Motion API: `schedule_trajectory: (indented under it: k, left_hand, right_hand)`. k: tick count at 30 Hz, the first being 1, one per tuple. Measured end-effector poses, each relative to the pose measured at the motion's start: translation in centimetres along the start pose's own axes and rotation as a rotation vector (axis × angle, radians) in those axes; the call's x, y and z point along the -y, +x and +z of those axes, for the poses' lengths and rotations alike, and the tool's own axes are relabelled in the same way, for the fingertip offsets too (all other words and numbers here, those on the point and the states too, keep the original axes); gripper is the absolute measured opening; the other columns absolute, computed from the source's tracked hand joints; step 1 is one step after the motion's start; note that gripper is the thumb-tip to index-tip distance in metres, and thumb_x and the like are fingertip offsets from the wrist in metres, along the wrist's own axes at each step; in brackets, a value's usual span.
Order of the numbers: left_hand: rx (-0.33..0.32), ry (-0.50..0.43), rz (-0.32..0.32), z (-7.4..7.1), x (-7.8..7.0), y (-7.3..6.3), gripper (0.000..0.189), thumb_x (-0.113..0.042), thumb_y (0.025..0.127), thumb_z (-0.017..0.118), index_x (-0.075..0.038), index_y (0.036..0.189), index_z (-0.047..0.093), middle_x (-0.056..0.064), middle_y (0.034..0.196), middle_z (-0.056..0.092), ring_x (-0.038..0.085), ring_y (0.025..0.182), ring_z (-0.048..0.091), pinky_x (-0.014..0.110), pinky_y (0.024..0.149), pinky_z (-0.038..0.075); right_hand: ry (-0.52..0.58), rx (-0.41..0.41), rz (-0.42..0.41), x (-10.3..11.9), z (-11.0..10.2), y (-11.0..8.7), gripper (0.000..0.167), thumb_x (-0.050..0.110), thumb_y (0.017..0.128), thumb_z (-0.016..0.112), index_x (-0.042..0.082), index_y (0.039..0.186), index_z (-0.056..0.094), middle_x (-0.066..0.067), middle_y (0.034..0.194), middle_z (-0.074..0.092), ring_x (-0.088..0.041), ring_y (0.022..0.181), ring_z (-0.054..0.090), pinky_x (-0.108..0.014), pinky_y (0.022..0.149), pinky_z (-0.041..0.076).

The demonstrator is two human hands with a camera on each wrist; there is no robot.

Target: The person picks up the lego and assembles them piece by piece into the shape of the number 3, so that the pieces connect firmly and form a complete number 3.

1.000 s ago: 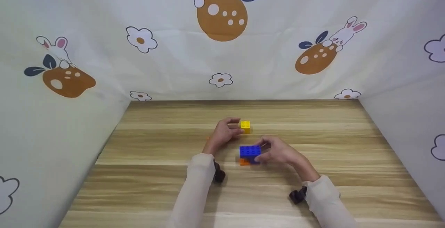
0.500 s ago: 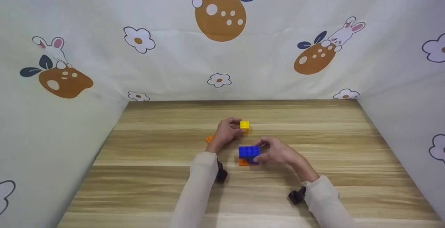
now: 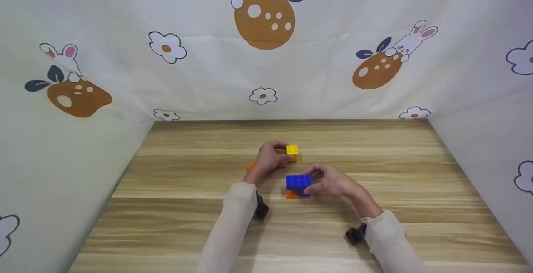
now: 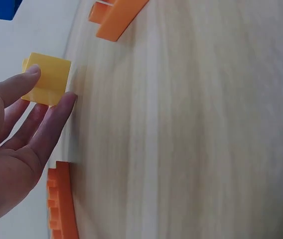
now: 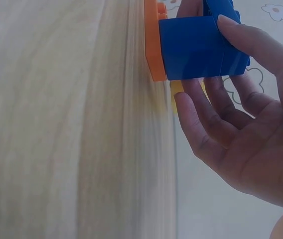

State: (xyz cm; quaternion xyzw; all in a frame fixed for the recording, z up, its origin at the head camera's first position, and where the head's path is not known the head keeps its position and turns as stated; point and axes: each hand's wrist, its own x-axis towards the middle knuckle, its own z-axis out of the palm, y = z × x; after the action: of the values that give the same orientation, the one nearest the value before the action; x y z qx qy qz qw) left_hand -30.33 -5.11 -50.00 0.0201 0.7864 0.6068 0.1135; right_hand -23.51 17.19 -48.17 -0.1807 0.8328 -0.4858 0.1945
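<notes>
L grip (image 3: pixel 268 159) tip-pinches yel blk (image 4: pixel 53 80); R grip (image 3: pixel 335 180) tip-pinches blue blks (image 5: pixel 191 49) atop orange blk (image 5: pixel 153 47)

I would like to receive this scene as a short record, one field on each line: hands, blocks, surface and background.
left hand: the left hand pinches the yellow block between thumb and fingers
right hand: the right hand holds the blue blocks
under the blue blocks: an orange base brick, partly covered by them
other block: a second orange brick, mostly hidden by the left wrist in the head view
surface: wooden table
background: pale cloth printed with rabbits, orange fruit and flowers
</notes>
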Motion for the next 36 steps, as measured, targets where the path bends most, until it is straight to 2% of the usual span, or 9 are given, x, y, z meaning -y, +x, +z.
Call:
schedule_trajectory:
  k: [6, 14, 19, 28, 36]
  left_hand:
    - [0.006, 0.000, 0.027, -0.3, 0.0, -0.4, 0.039, -0.009, 0.087, 0.077, -0.002, 0.123, 0.064, 0.017, 0.122, 0.067, 0.023, 0.104, 0.070, 0.032, 0.078, 0.062]
    - [0.009, -0.034, -0.024, -0.3, -0.9, -1.6, 0.036, -0.010, 0.088, 0.076, -0.007, 0.122, 0.064, 0.012, 0.121, 0.064, 0.020, 0.099, 0.070, 0.033, 0.077, 0.062]
    - [0.007, 0.008, 0.016, -0.3, -1.5, -2.5, 0.036, -0.012, 0.088, 0.077, -0.009, 0.122, 0.065, 0.011, 0.121, 0.065, 0.022, 0.105, 0.069, 0.032, 0.077, 0.062]
    - [-0.010, 0.081, 0.117, -0.2, -2.1, -4.5, 0.040, -0.023, 0.086, 0.081, -0.011, 0.121, 0.067, 0.009, 0.119, 0.068, 0.023, 0.109, 0.068, 0.034, 0.086, 0.060]
    - [0.033, 0.112, 0.213, -0.2, -2.6, -6.5, 0.042, -0.028, 0.086, 0.080, -0.012, 0.122, 0.066, 0.007, 0.119, 0.068, 0.021, 0.108, 0.067, 0.036, 0.094, 0.058]
  right_hand:
    - [0.008, -0.002, 0.000, -0.1, -0.3, -0.1, 0.044, 0.009, 0.078, 0.084, -0.001, 0.116, 0.064, -0.021, 0.114, 0.069, -0.028, 0.106, 0.066, -0.034, 0.087, 0.057]
    - [-0.011, 0.006, 0.004, 0.0, -0.2, -0.1, 0.046, 0.011, 0.078, 0.084, -0.002, 0.117, 0.062, -0.021, 0.114, 0.069, -0.028, 0.106, 0.066, -0.036, 0.088, 0.058]
    - [-0.015, 0.005, 0.019, 0.1, -0.2, -0.2, 0.045, 0.012, 0.079, 0.083, 0.000, 0.118, 0.062, -0.020, 0.114, 0.069, -0.028, 0.106, 0.066, -0.037, 0.088, 0.057]
    - [-0.018, -0.008, 0.021, 0.2, -0.1, -0.1, 0.043, 0.013, 0.079, 0.084, 0.001, 0.115, 0.064, -0.020, 0.114, 0.068, -0.025, 0.102, 0.065, -0.033, 0.085, 0.057]
    - [-0.045, -0.012, 0.016, 0.2, -0.1, 0.0, 0.043, 0.016, 0.078, 0.085, 0.001, 0.113, 0.065, -0.019, 0.112, 0.070, -0.025, 0.099, 0.066, -0.031, 0.085, 0.055]
